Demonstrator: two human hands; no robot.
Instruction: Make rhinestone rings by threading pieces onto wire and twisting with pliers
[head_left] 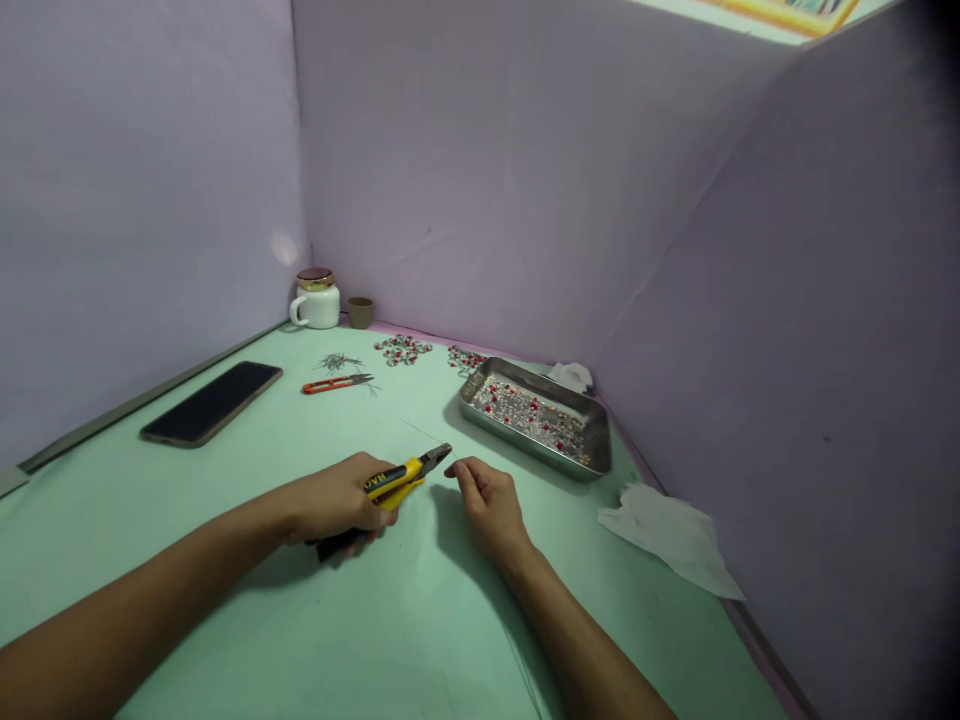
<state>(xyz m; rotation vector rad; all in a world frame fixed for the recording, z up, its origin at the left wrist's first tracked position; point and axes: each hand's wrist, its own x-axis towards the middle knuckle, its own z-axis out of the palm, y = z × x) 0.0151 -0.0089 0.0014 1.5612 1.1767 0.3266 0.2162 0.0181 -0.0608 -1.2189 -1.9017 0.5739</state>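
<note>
While the left hand (pixel 341 502) is wrapped round pliers (pixel 407 472), the right hand (pixel 491 505) apparently pinches wire (pixel 421 431). Oversqueezing may sever it

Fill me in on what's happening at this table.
A person's left hand grips yellow-and-black pliers, their tips beside a thin strand. The right hand, fingertips drawn together, is just by those tips; whether it holds the strand is too small to tell. Beyond it sits a metal tray with red and pale beads scattered inside. Orange snips and a phone lie farther left.
</note>
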